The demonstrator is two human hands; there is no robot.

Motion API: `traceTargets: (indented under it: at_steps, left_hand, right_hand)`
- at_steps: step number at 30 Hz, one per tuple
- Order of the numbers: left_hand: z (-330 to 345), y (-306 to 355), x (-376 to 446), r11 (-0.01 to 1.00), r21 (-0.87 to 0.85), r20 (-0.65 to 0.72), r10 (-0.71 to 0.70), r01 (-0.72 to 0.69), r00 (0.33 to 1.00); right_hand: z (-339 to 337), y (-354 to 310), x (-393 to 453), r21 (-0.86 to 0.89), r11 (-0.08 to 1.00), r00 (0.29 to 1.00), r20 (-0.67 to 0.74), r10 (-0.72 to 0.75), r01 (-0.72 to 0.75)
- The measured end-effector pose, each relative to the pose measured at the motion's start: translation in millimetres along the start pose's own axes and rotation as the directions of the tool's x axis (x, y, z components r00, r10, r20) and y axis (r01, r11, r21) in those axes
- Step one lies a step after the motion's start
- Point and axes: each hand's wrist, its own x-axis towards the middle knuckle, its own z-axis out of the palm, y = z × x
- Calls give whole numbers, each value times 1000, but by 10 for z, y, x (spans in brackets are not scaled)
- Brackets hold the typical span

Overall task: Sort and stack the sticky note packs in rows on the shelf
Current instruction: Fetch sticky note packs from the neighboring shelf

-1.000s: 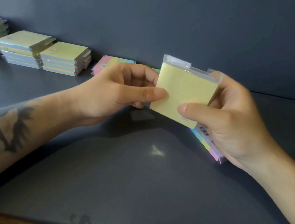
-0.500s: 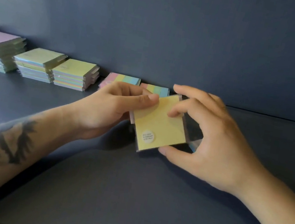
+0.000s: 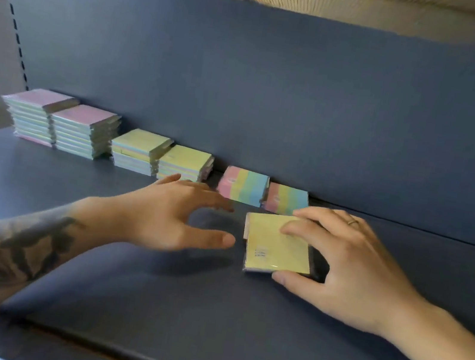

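Note:
A yellow sticky note pack (image 3: 273, 247) lies flat on the dark shelf (image 3: 146, 306), apparently on top of another pack. My right hand (image 3: 344, 267) grips it, fingers over its far edge and thumb against its near edge. My left hand (image 3: 170, 219) hovers just left of the pack with fingers spread, holding nothing. Along the back wall stand two pink-topped stacks (image 3: 60, 125), two yellow-topped stacks (image 3: 161, 156) and two striped pastel packs (image 3: 262, 192).
The shelf's dark back panel (image 3: 276, 92) rises right behind the row. A slotted upright (image 3: 15, 17) runs down the left side. The shelf's front edge (image 3: 137, 358) is near my forearms. Bare shelf surface stretches to the right of my right hand.
The yellow pack went from being held up in both hands down onto the shelf. My left hand let go and drew away to the left; my right hand stays on the pack.

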Motion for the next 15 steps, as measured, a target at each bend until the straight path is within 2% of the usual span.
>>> traceTargets:
  at_steps: [6,11,15]
  left_hand:
    - [-193,-834,-364,971,205,-69,-110,122,991]
    - [-326,-1287,-469,970,208,-57,-119,128,991]
    - [-295,-1536,-421,981,162,-44,-104,110,994]
  right_hand:
    - [246,-481,949,52,997,998,-3,61,-61]
    - [521,-751,1748,69,984,987,-1,163,-162]
    - [700,-829,2078,65,970,972,40,230,-232]
